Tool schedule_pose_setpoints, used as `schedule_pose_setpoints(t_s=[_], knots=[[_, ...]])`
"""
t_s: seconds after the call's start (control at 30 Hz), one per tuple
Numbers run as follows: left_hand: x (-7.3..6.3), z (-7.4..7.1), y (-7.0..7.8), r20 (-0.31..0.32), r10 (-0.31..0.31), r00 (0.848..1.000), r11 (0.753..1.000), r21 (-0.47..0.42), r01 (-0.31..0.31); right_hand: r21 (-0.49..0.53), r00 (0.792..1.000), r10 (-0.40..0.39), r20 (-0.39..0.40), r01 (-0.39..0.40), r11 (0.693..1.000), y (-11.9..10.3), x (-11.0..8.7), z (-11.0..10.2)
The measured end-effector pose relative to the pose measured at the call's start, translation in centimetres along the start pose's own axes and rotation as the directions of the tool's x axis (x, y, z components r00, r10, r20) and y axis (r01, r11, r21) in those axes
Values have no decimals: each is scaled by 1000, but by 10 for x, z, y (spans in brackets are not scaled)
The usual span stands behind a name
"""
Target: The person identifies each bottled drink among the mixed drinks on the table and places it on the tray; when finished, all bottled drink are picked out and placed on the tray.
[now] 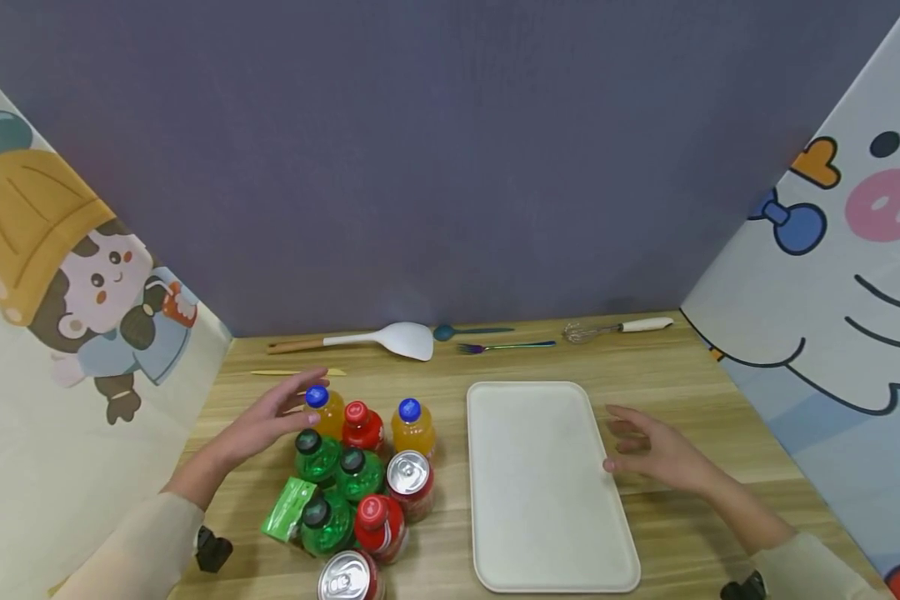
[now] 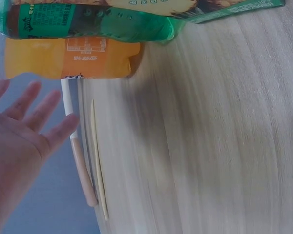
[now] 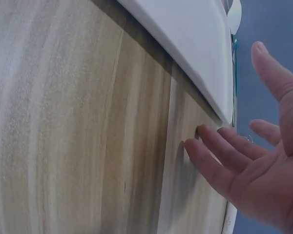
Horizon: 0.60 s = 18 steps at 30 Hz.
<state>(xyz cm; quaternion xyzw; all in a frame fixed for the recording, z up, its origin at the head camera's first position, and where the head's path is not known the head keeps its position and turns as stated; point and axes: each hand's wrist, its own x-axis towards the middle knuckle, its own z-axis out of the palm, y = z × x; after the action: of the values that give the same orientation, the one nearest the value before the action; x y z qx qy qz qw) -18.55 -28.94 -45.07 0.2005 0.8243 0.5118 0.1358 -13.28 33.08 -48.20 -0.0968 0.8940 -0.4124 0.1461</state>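
Observation:
My left hand [image 1: 279, 417] hovers with spread fingers beside an orange-juice bottle [image 1: 327, 417] with a blue cap, at the back left of a cluster of drinks. In the left wrist view, its palm faces the orange bottle [image 2: 97, 58] and a green bottle [image 2: 107, 22], with nothing held. My right hand [image 1: 656, 450] is at the right edge of the white tray [image 1: 543, 483], its fingers loosely extended. The right wrist view has that hand [image 3: 254, 170] holding nothing, fingertips close to the tray's corner [image 3: 205, 63].
The cluster also has green bottles [image 1: 360, 475], red-capped bottles [image 1: 381, 525], another orange bottle [image 1: 412, 429], cans [image 1: 410, 479] and a green box [image 1: 288, 508]. Along the back lie a white spatula [image 1: 405, 340], a teal spoon [image 1: 446, 332], a fork [image 1: 506, 346], a whisk [image 1: 618, 327] and a yellow stick [image 1: 273, 372].

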Motion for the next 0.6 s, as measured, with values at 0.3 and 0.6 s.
schedule_pose_setpoints(t_s=[0.3,0.6], knots=[[6,3,-1,-13,-27,1000,997,68,28,138,999,38,38,-42,990,4,3,2],[8,5,1,3,-49,999,996,76,49,180,997,65,52,-74,981,5,5,5]])
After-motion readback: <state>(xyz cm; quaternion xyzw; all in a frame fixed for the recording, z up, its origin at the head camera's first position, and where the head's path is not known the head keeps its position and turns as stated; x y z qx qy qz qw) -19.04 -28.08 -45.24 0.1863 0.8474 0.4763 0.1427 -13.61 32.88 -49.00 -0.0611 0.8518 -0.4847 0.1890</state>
